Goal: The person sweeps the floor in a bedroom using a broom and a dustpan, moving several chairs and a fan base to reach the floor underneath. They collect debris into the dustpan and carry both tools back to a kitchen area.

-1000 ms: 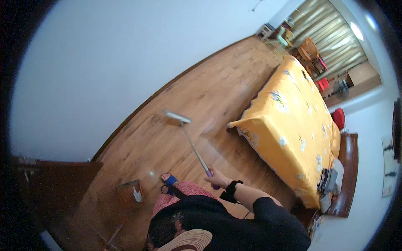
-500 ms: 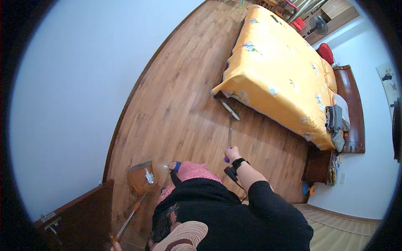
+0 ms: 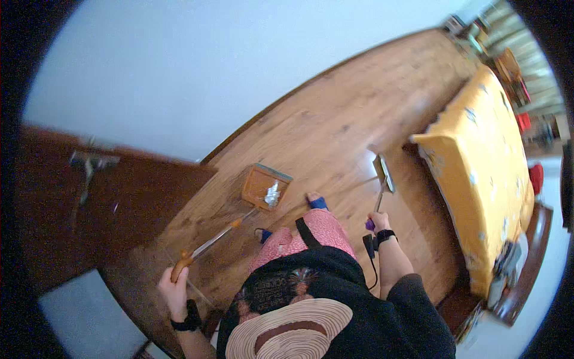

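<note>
My left hand [image 3: 173,291] is closed around the orange grip of a long-handled dustpan [image 3: 250,184]. The dustpan's brown pan rests on the wood floor to the left of my feet, with a crumpled whitish scrap [image 3: 272,194] lying in it. On the right, my right hand [image 3: 378,222] is wrapped around the purple grip of a broom [image 3: 384,173]. Its narrow dark and pale head is at the floor, between my feet and the bed, apart from the dustpan. Both hands wear dark wristbands.
A bed with a yellow flowered cover [image 3: 478,173] stands on the right, folded items [image 3: 508,263] near its headboard [image 3: 529,263]. At left is a dark brown door [image 3: 119,209] with a metal handle. A pale wall [image 3: 191,78] runs along the far left side of the floor.
The view has swung, so the bed sits farther right and the door shows more. My left hand has come fully into view on the dustpan handle. The broom head is farther from the bed's corner.
</note>
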The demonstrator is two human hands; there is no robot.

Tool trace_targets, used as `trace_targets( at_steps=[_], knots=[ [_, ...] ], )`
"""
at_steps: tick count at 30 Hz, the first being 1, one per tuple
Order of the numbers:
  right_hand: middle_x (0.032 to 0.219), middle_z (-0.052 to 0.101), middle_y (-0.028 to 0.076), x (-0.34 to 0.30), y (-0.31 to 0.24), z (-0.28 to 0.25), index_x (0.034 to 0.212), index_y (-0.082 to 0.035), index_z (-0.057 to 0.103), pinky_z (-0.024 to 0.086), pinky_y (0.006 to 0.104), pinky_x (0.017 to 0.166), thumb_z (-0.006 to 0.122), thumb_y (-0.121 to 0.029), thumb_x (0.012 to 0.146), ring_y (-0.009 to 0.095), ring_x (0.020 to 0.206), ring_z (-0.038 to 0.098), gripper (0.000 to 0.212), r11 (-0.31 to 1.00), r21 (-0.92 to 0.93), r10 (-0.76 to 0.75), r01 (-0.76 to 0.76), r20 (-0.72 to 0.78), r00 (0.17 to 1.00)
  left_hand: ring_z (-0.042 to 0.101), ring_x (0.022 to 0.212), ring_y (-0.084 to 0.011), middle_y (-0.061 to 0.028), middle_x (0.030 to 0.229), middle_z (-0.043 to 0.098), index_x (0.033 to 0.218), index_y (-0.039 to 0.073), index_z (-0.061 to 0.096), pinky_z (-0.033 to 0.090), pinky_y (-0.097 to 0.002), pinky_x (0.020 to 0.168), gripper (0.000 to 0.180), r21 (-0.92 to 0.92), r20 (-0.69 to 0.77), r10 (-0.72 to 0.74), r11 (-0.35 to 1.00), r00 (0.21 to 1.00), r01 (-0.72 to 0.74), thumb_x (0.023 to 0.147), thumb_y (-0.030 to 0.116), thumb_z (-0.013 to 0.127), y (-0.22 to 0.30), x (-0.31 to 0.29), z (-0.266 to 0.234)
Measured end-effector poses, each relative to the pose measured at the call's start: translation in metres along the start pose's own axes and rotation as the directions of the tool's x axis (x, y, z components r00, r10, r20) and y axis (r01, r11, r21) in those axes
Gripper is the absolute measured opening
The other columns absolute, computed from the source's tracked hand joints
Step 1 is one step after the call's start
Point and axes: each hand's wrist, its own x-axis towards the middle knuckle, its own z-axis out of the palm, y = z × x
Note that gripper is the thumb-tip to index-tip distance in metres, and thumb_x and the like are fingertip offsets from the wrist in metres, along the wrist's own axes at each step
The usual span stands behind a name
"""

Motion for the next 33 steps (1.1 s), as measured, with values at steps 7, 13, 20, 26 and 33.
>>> trace_targets(
  at_steps=[7, 13, 20, 26, 33],
  knots=[
    [0.06, 0.051, 0.009, 0.006, -0.001, 0.103, 0.077, 0.003, 0.05, 0.043, 0.0328, 0.039, 0.056, 0.001, 0.069, 0.02, 0.045, 0.052, 0.011, 0.927, -0.274, -0.194, 0.255, 0.232, 0.953, 0.048, 0.056, -0.0103, -0.005, 0.061, 0.053, 0.084, -0.001, 0.062, 0.041, -0.0259, 0.054, 0.024, -0.056, -0.093, -0.08, 0.996, 0.992, 0.075, 0.074, 0.019, 0.071, -0.04, -0.007, -0.006],
    [0.067, 0.051, 0.011, 0.072, -0.025, 0.156, 0.093, 0.004, 0.047, 0.047, 0.0324, 0.044, 0.055, -0.002, 0.069, 0.02, 0.051, 0.053, 0.026, 0.719, -0.487, -0.221, 0.496, 0.516, 0.827, 0.048, 0.052, -0.0142, -0.0087, 0.057, 0.051, 0.081, -0.002, 0.062, 0.041, -0.0278, 0.052, 0.027, -0.064, -0.246, -0.24, 0.971, 0.939, 0.231, 0.072, 0.022, 0.072, -0.083, -0.014, 0.053],
    [0.067, 0.049, 0.009, 0.124, -0.069, 0.135, 0.117, 0.0, 0.039, 0.046, 0.033, 0.041, 0.053, 0.0, 0.072, 0.019, 0.05, 0.05, 0.047, 0.602, -0.671, -0.02, 0.433, 0.529, 0.848, 0.049, 0.056, -0.0151, -0.0098, 0.063, 0.056, 0.084, -0.004, 0.061, 0.042, -0.0273, 0.056, 0.033, 0.057, -0.395, -0.338, 0.919, 0.854, 0.39, 0.074, 0.026, 0.072, -0.077, -0.035, 0.099],
    [0.074, 0.052, 0.011, 0.047, -0.1, 0.18, 0.121, 0.001, 0.035, 0.05, 0.0342, 0.049, 0.058, -0.005, 0.078, 0.02, 0.056, 0.054, 0.049, 0.693, -0.633, 0.115, 0.345, 0.57, 0.813, 0.046, 0.057, -0.0161, -0.0072, 0.061, 0.052, 0.079, -0.002, 0.061, 0.04, -0.0282, 0.056, 0.031, -0.123, -0.573, -0.403, 0.903, 0.713, 0.411, 0.076, 0.027, 0.07, -0.111, -0.041, 0.091],
    [0.074, 0.052, 0.009, -0.037, -0.039, 0.284, 0.107, 0.002, 0.043, 0.044, 0.0303, 0.045, 0.058, -0.008, 0.081, 0.019, 0.056, 0.054, 0.032, 0.701, -0.618, 0.255, 0.356, 0.684, 0.684, 0.047, 0.054, -0.0166, -0.0079, 0.058, 0.053, 0.08, -0.002, 0.063, 0.041, -0.0293, 0.054, 0.031, -0.043, -0.624, -0.348, 0.909, 0.7, 0.414, 0.074, 0.027, 0.072, -0.202, -0.018, 0.037]
  ],
)
